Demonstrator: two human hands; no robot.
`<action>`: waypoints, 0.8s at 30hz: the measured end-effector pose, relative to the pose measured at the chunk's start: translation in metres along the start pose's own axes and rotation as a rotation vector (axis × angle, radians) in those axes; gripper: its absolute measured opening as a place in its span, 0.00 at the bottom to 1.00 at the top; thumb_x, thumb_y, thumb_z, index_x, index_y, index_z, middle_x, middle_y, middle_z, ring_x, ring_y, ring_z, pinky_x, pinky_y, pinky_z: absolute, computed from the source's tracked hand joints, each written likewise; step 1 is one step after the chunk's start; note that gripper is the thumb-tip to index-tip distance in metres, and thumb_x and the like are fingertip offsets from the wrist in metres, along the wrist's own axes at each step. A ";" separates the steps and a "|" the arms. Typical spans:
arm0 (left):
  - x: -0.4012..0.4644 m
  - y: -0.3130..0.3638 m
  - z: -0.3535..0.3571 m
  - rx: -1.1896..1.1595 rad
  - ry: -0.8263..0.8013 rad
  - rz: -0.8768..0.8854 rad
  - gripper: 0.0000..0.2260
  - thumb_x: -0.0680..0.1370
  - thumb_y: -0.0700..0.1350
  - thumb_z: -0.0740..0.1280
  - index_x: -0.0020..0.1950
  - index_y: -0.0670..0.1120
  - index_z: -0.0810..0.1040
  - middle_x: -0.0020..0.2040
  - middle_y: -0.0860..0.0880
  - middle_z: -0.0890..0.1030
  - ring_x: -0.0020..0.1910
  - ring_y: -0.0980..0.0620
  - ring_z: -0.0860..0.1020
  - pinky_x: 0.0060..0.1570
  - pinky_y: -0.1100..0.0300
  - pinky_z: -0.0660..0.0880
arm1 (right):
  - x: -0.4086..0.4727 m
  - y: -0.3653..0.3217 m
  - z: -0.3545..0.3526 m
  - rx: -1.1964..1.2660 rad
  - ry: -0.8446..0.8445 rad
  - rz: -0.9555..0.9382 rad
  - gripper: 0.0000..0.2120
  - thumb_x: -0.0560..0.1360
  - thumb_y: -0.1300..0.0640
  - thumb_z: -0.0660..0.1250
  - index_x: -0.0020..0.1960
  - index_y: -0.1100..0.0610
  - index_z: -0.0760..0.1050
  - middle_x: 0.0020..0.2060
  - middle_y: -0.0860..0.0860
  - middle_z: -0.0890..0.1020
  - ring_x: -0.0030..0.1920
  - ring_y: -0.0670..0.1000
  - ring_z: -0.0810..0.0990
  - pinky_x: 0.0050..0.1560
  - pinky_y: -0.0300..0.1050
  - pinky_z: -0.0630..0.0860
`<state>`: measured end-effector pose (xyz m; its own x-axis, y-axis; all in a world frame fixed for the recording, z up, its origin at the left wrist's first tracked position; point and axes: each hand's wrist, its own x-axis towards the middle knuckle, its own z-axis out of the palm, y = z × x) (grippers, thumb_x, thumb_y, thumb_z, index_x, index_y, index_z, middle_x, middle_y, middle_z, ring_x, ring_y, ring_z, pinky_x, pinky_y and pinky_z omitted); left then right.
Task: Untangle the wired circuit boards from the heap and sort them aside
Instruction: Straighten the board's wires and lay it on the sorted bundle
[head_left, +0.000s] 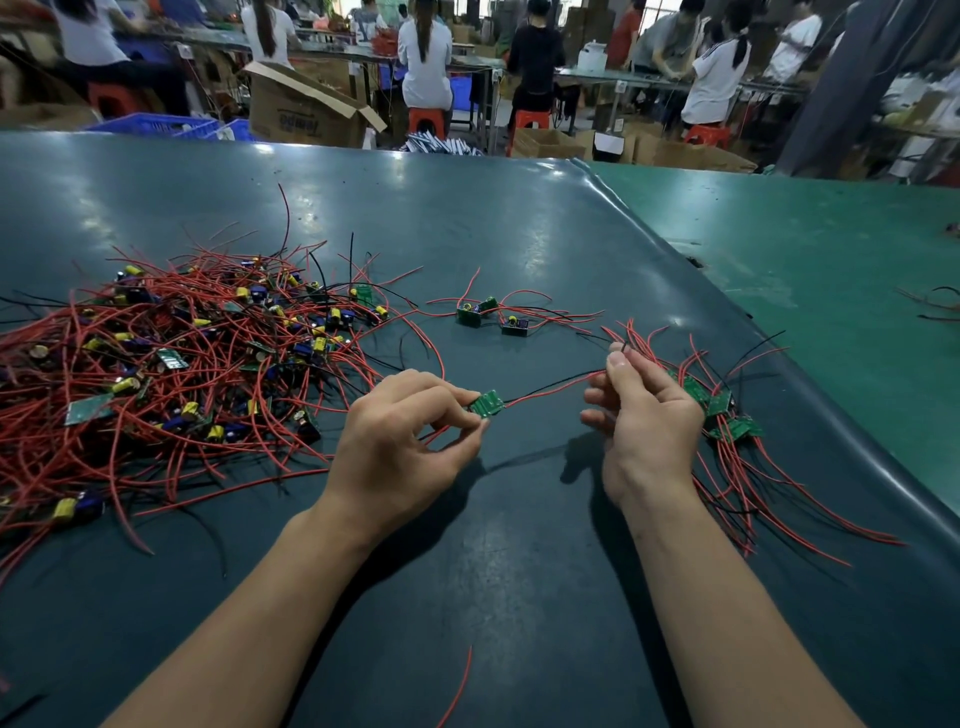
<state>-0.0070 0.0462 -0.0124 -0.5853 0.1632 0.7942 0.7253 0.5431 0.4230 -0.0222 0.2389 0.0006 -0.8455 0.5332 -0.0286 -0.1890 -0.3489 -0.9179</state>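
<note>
both hands stretch one board's (487, 404) wires (553, 387) taut.

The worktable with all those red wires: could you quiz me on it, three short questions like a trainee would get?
1. True or false: the left hand pinches a green circuit board.
2. What does the right hand hold up? A) the wire ends of that board B) a screwdriver C) nothing
3. On which side of the hands does the big tangled heap lie, and on which the sorted pile?

Key: 1 true; 2 A; 3 heap on the left, sorted pile on the right.
</note>
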 end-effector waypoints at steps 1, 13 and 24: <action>0.000 -0.001 -0.001 0.001 0.016 -0.010 0.07 0.68 0.37 0.77 0.33 0.40 0.81 0.41 0.48 0.84 0.39 0.48 0.82 0.41 0.49 0.78 | -0.002 -0.001 0.001 0.057 -0.050 0.090 0.02 0.78 0.60 0.68 0.47 0.58 0.78 0.28 0.51 0.77 0.25 0.46 0.74 0.22 0.36 0.71; 0.000 0.000 -0.001 0.011 0.041 -0.011 0.07 0.69 0.38 0.76 0.34 0.41 0.81 0.41 0.49 0.84 0.39 0.47 0.82 0.41 0.47 0.78 | -0.008 -0.005 0.003 0.006 -0.271 0.261 0.08 0.76 0.58 0.69 0.41 0.61 0.81 0.26 0.48 0.78 0.23 0.42 0.72 0.22 0.31 0.67; 0.000 0.000 -0.003 -0.012 0.172 -0.125 0.05 0.72 0.38 0.76 0.44 0.43 0.82 0.48 0.51 0.85 0.38 0.49 0.82 0.41 0.49 0.79 | -0.008 -0.005 0.001 -0.011 -0.342 0.329 0.18 0.69 0.46 0.71 0.50 0.59 0.78 0.31 0.50 0.79 0.26 0.45 0.76 0.23 0.33 0.70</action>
<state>-0.0060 0.0439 -0.0106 -0.6008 -0.0485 0.7979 0.6560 0.5405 0.5268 -0.0147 0.2358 0.0056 -0.9759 0.1104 -0.1880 0.1201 -0.4473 -0.8863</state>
